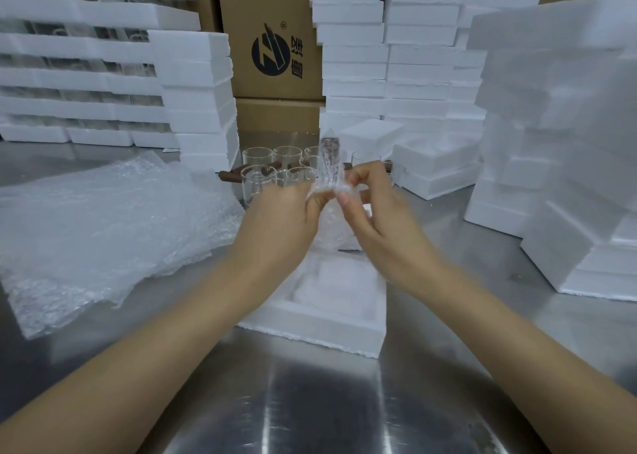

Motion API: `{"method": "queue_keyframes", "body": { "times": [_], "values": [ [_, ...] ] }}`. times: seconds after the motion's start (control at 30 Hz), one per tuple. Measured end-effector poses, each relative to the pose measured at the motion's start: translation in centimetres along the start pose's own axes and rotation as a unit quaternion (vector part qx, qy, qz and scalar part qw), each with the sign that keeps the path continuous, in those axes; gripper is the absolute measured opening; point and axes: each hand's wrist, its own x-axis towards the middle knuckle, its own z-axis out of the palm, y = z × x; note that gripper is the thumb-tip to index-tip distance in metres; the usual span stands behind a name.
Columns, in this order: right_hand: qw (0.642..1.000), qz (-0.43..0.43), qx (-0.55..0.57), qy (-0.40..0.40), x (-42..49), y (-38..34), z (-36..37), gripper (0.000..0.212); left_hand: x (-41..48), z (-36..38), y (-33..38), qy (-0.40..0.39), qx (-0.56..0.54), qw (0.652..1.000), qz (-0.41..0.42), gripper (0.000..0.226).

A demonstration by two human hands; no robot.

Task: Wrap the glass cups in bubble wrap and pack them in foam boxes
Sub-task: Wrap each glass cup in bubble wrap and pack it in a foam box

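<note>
Both my hands hold a glass cup wrapped in bubble wrap [331, 164] above an open foam box [317, 326] on the steel table. The cup's brown handle sticks up inside the wrap. My left hand [286, 212] grips the wrap from the left, and my right hand [372, 205] pinches it from the right. The cup's body is mostly hidden by my fingers and the wrap. Several bare glass cups with brown handles [262, 174] stand behind my hands.
A pile of bubble wrap sheets [103, 222] lies at the left. Stacks of white foam boxes [558, 143] rise at the right, back and left [196, 98]. Brown cardboard cartons [272, 40] stand at the back centre. The steel table [310, 402] reaches to the near edge.
</note>
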Motion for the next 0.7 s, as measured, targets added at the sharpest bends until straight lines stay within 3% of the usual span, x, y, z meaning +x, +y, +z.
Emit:
{"method": "queue_keyframes", "body": {
  "times": [0.17,0.33,0.4,0.47,0.53,0.6,0.67,0.7],
  "values": [
    [0.999,-0.008,-0.046,0.014,0.3,0.3,0.4,0.019,-0.4,0.6,0.2,0.036,0.122,0.992,0.018,0.042],
    [0.998,0.003,-0.059,0.009,0.4,0.2,0.1,0.018,-1.0,0.7,0.8,0.042,0.141,0.989,0.027,0.032],
    [0.997,0.018,-0.069,0.022,0.3,0.4,-0.2,0.019,-1.3,0.9,1.1,0.025,0.094,0.994,0.047,0.03],
    [0.995,0.059,-0.056,0.06,0.5,0.7,-0.5,0.02,-1.3,1.0,1.5,-0.008,-0.018,0.999,0.037,0.051],
    [0.983,0.135,0.042,0.116,0.7,0.7,-1.0,0.022,-1.3,1.2,1.8,-0.034,-0.113,0.993,-0.017,0.069],
    [0.959,0.196,0.13,0.156,0.8,0.8,-1.4,0.013,-1.1,1.2,1.7,-0.073,-0.116,0.989,-0.06,0.078],
    [0.944,0.221,0.196,0.145,0.8,0.6,-1.3,0.005,-0.9,1.2,1.4,-0.146,-0.141,0.975,-0.096,0.071],
    [0.938,0.227,0.227,0.128,0.7,0.3,-1.1,0.012,-0.8,1.2,1.3,-0.169,-0.188,0.961,-0.109,0.062]
  ]
}}
